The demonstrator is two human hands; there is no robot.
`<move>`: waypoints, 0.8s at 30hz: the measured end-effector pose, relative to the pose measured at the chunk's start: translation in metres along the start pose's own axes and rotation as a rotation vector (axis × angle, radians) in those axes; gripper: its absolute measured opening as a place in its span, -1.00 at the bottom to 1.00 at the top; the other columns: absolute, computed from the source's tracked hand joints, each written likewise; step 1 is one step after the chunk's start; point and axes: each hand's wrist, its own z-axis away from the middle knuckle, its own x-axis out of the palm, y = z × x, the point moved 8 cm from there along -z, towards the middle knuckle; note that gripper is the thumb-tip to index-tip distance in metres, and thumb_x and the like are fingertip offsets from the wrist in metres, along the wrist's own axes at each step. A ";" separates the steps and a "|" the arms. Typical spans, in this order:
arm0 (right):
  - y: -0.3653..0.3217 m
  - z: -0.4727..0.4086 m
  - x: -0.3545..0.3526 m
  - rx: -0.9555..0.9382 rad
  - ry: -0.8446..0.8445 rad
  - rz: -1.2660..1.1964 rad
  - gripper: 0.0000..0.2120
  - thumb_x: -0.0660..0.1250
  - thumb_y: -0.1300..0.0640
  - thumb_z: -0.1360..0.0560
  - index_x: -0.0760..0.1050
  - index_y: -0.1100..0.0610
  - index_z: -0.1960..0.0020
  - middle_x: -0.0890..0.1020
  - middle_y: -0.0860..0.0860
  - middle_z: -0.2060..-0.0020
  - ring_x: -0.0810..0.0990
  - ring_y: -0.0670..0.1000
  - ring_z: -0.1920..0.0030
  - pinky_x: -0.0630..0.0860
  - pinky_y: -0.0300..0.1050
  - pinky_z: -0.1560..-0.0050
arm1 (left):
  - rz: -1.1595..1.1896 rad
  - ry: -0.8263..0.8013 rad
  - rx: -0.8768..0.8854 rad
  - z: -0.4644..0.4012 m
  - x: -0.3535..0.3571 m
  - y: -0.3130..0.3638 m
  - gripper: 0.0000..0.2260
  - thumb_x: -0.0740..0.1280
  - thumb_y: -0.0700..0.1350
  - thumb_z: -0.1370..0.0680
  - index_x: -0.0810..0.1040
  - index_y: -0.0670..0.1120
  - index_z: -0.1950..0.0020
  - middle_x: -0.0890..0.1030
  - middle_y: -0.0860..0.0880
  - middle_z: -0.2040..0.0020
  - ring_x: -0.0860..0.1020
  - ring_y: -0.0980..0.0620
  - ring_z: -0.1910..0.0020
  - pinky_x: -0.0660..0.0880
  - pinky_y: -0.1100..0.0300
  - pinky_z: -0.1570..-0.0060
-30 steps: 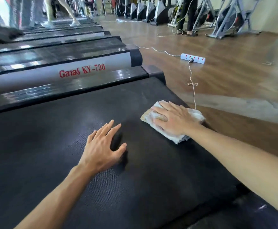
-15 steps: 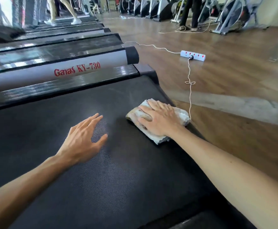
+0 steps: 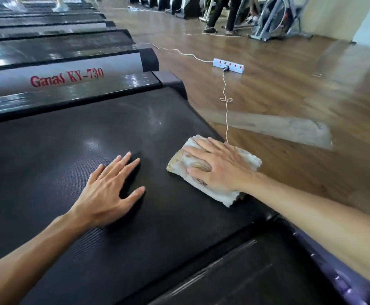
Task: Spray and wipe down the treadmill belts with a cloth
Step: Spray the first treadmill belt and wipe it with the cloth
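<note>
The cloth [image 3: 215, 172], a folded white towel stained yellowish on top, lies flat on the black treadmill belt [image 3: 69, 150], close to the belt's rear end and its floor-side edge. My right hand [image 3: 219, 166] lies on it palm down, fingers straight and slightly spread, pressing it to the belt. My left hand [image 3: 109, 190] rests beside the cloth, apart from it and nearer the middle of the belt, also flat with fingers spread, holding nothing.

Beyond the belt, on the side away from the cloth, runs a glossy black side rail [image 3: 80, 93], then the grey rail [image 3: 65, 78] of the next treadmill with red lettering reading "Ganas KY-730". More treadmills line up behind that.

Past the cloth's end of the belt is wooden floor [image 3: 311, 95]. A white power strip [image 3: 228, 65] lies there, and its knotted white cord [image 3: 226, 106] runs towards the cloth. Farther off stand exercise bikes [image 3: 276, 18] and a person's legs [image 3: 221, 16].
</note>
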 end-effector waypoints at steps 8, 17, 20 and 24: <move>-0.025 0.072 0.009 0.040 -0.063 0.001 -0.33 -0.09 -0.44 -0.52 -0.09 -0.40 -0.61 -0.17 -0.30 -0.64 -0.18 -0.03 -0.66 -0.17 0.12 -0.63 | 0.031 0.019 0.046 0.009 0.003 0.000 -0.21 -0.12 0.50 -0.47 0.02 0.20 -0.65 -0.08 0.18 -0.66 -0.16 0.23 -0.61 -0.18 0.04 -0.61; 0.015 0.024 -0.009 0.277 0.047 0.022 -0.42 0.07 -0.29 -0.63 0.11 -0.26 -0.62 0.05 -0.14 -0.64 0.07 0.03 -0.61 0.10 0.06 -0.54 | 0.006 0.045 0.034 0.011 0.002 0.001 -0.21 -0.14 0.50 -0.47 0.01 0.19 -0.66 -0.08 0.18 -0.65 -0.17 0.25 -0.61 -0.21 0.12 -0.59; -0.022 0.037 0.000 0.107 0.006 0.062 -0.35 -0.07 -0.36 -0.58 0.06 -0.24 -0.64 -0.02 -0.12 -0.65 0.01 0.03 -0.61 -0.01 0.07 -0.59 | 0.042 0.067 0.030 0.010 -0.003 0.000 -0.20 -0.12 0.50 -0.46 0.03 0.19 -0.65 -0.10 0.22 -0.64 -0.16 0.29 -0.60 -0.28 0.25 -0.54; -0.038 0.072 0.006 0.037 -0.040 0.034 -0.31 -0.13 -0.43 -0.52 -0.02 -0.32 -0.63 -0.13 -0.24 -0.65 -0.12 -0.08 -0.63 -0.13 0.02 -0.62 | 0.110 0.084 0.030 0.008 -0.006 -0.002 -0.20 -0.15 0.49 -0.48 0.06 0.15 -0.65 -0.05 0.21 -0.65 -0.14 0.32 -0.59 -0.29 0.28 -0.53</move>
